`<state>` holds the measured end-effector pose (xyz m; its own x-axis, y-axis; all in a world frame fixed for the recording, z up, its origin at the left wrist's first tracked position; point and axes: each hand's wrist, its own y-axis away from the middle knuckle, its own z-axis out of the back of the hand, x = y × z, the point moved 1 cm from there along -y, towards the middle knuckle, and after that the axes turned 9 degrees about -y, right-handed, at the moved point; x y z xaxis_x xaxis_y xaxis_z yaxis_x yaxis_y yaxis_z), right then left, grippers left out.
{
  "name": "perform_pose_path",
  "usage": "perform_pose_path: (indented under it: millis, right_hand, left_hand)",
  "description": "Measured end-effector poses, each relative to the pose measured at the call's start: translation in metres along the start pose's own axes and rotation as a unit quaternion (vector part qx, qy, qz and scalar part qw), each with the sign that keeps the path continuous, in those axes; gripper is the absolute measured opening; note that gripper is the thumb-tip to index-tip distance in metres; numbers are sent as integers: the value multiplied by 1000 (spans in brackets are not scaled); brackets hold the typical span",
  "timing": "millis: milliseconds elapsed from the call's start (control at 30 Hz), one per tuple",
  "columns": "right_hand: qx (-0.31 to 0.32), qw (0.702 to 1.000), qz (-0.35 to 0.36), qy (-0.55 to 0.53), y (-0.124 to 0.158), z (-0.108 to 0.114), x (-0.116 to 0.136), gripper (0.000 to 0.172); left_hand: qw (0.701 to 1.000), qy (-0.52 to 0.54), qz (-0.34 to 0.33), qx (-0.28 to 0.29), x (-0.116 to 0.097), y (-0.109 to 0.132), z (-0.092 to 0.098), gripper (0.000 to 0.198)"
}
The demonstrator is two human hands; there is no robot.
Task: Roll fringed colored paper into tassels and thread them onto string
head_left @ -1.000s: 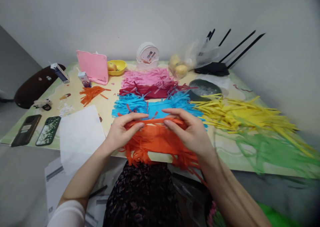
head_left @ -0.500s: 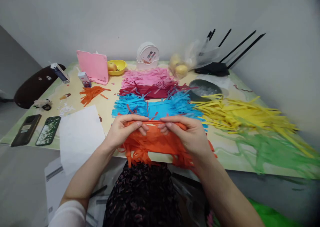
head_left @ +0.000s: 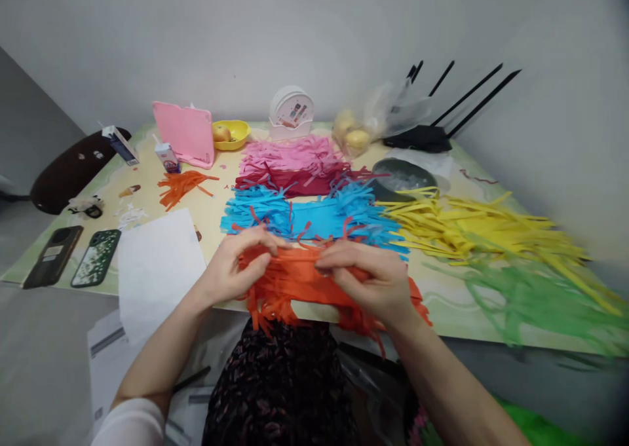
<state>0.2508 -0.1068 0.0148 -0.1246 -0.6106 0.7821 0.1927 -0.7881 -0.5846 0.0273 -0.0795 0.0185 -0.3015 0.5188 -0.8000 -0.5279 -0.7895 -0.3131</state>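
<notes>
both hands, left point(head_left: 230, 272) and right point(head_left: 376, 279), pinch the orange fringe point(head_left: 299, 279) between them, seemingly folding it; next likely needs an even crease.

White sleeve point(head_left: 132, 423), dark floral-print clothing point(head_left: 280, 387).

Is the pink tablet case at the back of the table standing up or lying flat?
Standing up. The pink tablet case leans back slightly on its lower edge on the table, with its whole face showing, beside the yellow bowl.
</notes>
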Motion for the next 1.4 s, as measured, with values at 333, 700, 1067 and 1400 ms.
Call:
perform_pose_path:
  millis: [333,700,1067,1400]
  right_hand:
    - [157,987,-22,26,0,10,9,38]
    - [173,895,-306,-275,-14,-23,-6,28]
    - [58,938,-194,-282,-23,-30,-14,20]
    - [28,990,-104,-87,-35,-15,-50,16]
  left_hand:
    - [941,-311,-132,-6,-6,-4,1,16]
    - [885,-347,-263,-166,20,13,-4,31]
    - [966,-15,-17,-256,10,-9,-40,16]
    - [952,136,103,-254,37,-41,-56,17]
